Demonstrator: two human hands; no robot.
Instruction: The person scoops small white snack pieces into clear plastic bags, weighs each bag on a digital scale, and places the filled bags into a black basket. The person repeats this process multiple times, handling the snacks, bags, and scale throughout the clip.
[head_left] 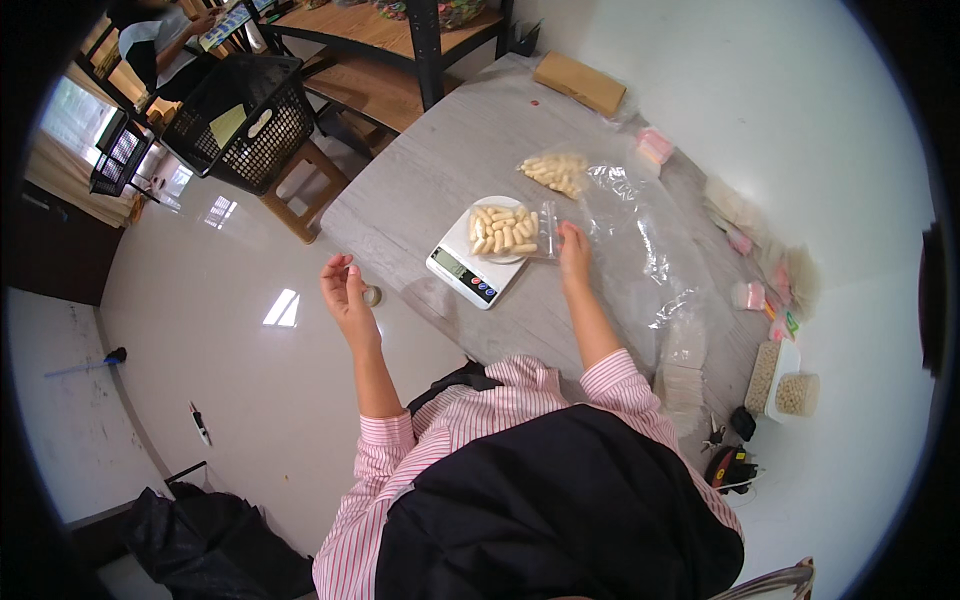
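Observation:
My right hand (574,256) grips the right end of a clear zip bag (505,231) filled with pale, cream-coloured capsule-shaped pieces. The bag lies on the round plate of a white digital kitchen scale (450,276), whose display and buttons face me. My left hand (346,292) is raised beyond the table's left edge, its fingers loosely bent and nothing visible in them. A roll of tape (372,296) shows beside that hand, partly hidden by it. Behind the scale lies a second clear bag (556,172) of the same pale pieces.
Clear plastic bags (640,230) spread over the grey table (400,190) to the right. A brown packet (580,83) lies at the back. Small pink packs (655,146) and tubs of beads (797,394) line the wall. A black basket (245,120) rests on a stool at left.

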